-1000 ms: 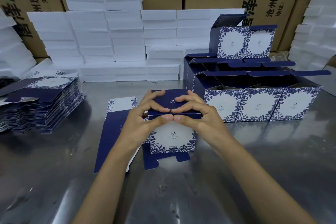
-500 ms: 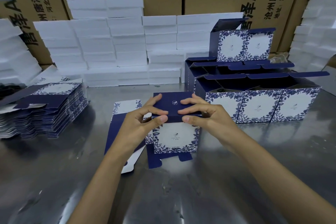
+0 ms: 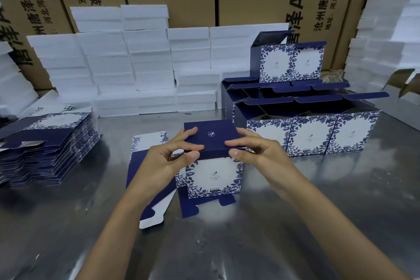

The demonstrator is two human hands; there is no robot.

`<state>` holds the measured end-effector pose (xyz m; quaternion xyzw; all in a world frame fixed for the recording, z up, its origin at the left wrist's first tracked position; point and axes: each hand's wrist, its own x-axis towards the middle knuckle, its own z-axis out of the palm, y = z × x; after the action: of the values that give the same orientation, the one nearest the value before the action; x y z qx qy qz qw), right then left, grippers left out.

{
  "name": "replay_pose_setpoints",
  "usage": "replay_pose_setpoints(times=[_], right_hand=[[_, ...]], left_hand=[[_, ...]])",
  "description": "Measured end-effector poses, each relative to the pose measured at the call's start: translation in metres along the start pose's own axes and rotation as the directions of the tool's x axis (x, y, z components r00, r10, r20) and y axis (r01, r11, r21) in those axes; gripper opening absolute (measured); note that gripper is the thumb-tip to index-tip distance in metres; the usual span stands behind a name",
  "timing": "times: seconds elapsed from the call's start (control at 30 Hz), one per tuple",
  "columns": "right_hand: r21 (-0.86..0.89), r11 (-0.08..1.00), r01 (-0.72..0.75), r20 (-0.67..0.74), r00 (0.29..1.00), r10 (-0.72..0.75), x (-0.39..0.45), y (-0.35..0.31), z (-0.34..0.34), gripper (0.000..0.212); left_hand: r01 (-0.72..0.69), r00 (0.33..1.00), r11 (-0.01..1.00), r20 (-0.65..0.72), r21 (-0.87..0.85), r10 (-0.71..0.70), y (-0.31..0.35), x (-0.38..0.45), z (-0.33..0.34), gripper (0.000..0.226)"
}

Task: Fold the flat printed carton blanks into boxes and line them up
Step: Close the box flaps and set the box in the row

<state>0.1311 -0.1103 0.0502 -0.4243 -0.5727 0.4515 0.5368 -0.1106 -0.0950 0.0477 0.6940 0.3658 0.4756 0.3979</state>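
Two hands, left hand (image 3: 169, 161) and right hand (image 3: 256, 157), pinch carton (image 3: 213, 166) lid's front edge; finished row (image 3: 311, 134) lies right, nearer right hand.

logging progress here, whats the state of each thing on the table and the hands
box in hands: upright, top flap folded down
left hand: pinching the flap's front edge
right hand: pinching the flap's front edge
finished boxes: lined up, lids open
blank stack: flat, unfolded
loose blank: flat under the box
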Motion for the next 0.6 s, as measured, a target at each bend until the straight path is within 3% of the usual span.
replay_pose_setpoints(times=[0.13,0.3,0.43,0.6], right_hand=[[0.003,1.000,-0.026,0.016,1.000,0.026,-0.002,-0.007,-0.001,0.026],[-0.112,0.994,0.016,-0.072,0.997,-0.024,-0.011,-0.011,0.005,0.025],[-0.221,0.965,0.138,-0.021,0.989,-0.147,0.008,-0.048,0.012,0.032],[-0.302,0.906,0.296,0.002,0.951,-0.309,0.061,-0.126,0.004,0.032]], left_hand=[[0.014,1.000,1.000,0.004,0.003,-0.014,0.001,-0.002,-0.001,0.027],[0.087,0.996,0.995,-0.032,0.058,-0.085,0.000,-0.016,0.018,0.060],[-0.004,0.984,0.963,-0.168,0.269,0.051,0.024,0.003,0.026,0.069],[-0.149,0.908,0.916,-0.316,0.372,0.276,0.078,0.074,0.024,0.072]])
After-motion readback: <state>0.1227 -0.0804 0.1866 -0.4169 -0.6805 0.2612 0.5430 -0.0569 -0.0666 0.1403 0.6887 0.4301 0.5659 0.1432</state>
